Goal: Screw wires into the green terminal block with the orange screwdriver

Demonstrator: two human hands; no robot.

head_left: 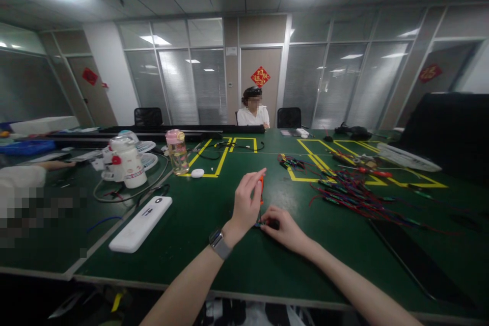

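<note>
Green tabletop [202, 209] spreads before us; at its near centre our left hand [247, 201], fingers almost straight, grips a slim orange-handled tool [262, 192] upright over a small dark piece [259, 224] our right hand [284, 230] pinches between thumb and fingertip. Should that pinch loosen, the tool's tip might skid off.

The tool [262, 193] was orange, the table [183, 229] dark green with yellow tape outlines [222, 160], the wires [355, 193] red and blue, the bottle lid [174, 136] pink.
</note>
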